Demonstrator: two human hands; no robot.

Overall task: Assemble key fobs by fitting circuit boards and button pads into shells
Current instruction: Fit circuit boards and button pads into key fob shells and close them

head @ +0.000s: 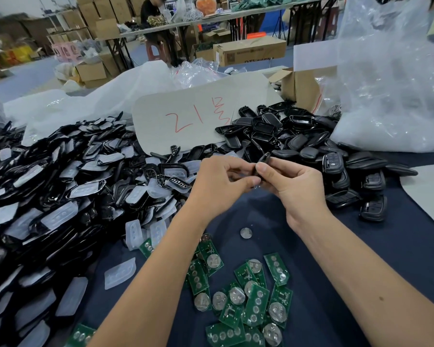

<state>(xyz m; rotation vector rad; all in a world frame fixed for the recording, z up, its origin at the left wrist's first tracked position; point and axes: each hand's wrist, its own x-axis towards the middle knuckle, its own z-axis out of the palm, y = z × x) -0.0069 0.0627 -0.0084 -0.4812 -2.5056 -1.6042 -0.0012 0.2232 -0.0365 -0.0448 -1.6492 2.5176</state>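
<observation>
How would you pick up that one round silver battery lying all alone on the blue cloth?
Probably from straight above, pinching its thin round edge on two opposite sides. The coin battery lies flat on the cloth, apart from the green boards, so fingers have room around it, and its flat face gives nothing to grab.
</observation>
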